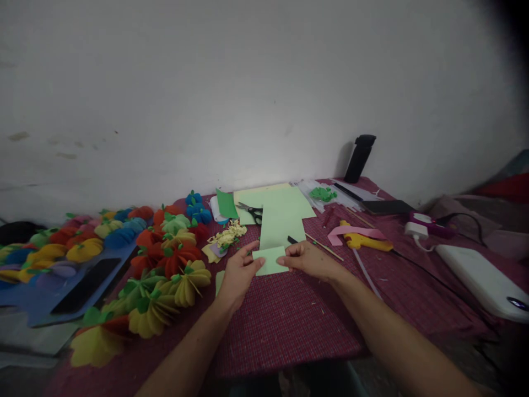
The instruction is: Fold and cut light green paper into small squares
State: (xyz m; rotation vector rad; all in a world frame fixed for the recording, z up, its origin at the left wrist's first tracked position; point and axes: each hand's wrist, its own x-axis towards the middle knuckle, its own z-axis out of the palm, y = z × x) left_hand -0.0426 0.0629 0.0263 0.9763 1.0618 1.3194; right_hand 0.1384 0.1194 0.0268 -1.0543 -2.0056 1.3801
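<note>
A small pale green piece of paper (270,261) is held up between my two hands above the table's near middle. My left hand (239,270) pinches its left end with thumb and fingers. At the right end, my right hand (303,259) grips it the same way. Just behind lies a larger pale green sheet (282,223), partly covering scissors (256,213) with black handles. A dark pen-like stick (292,240) rests near my right hand, beside a thin wooden stick (326,248).
Many colourful paper pumpkins (177,256) crowd the left side, around a dark phone (86,284). Yellow paper scraps (227,235) lie left of the sheets. To the right are a yellow glue gun (366,241) with its cord, a white power bank (481,278) and a black bottle (360,159).
</note>
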